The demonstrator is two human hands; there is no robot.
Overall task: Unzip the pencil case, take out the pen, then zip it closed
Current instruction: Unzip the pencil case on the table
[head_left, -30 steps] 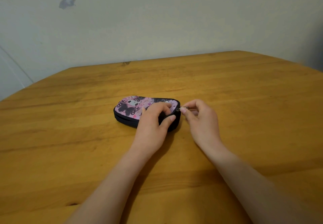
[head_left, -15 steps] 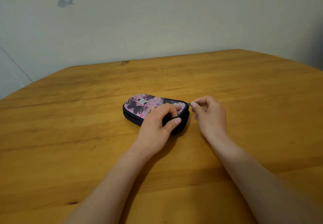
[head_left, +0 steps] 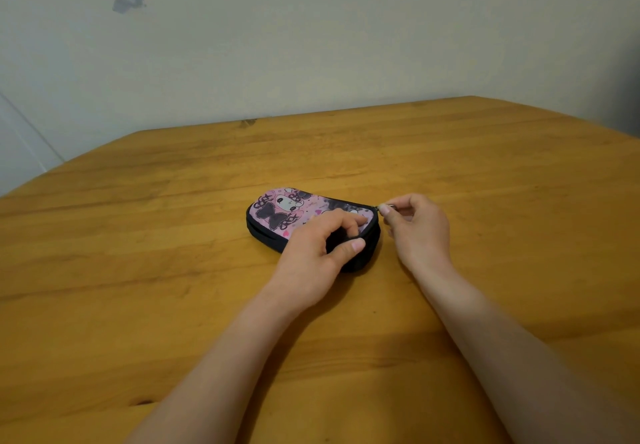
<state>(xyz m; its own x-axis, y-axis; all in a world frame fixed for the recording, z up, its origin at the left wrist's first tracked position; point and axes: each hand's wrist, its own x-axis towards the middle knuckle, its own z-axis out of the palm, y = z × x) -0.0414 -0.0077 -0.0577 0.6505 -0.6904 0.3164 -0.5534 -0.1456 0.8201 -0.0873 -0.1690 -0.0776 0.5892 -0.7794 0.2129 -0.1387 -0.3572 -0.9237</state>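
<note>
Pencil case (head_left: 277,216) lying flat mid-table (head_left: 138,270), pinned by left hand (head_left: 313,263) clamped on its near end. Right hand (head_left: 420,232) at 3 o'clock, fingertips (head_left: 383,208) pinched on zipper pull (head_left: 391,206). Best drawn steadily along the seam, case held down; pen unseen.

1. A wooden table (head_left: 173,270) with visible grain fills the lower part of the view; a pale wall (head_left: 311,45) rises behind it, marked by a grey patch (head_left: 129,0) at upper left.
2. A pencil case (head_left: 277,216) lies flat near the table's centre, its top pink with cartoon characters and dark bows, its sides black.
3. The left hand (head_left: 318,256) grips the case's right end, fingers curled on the top, thumb pressed against the black side.
4. The right hand (head_left: 420,232), just beside that end, pinches a small metal zipper pull (head_left: 390,206) between thumb and forefinger.
5. Both bare forearms reach in from the bottom edge.
</note>
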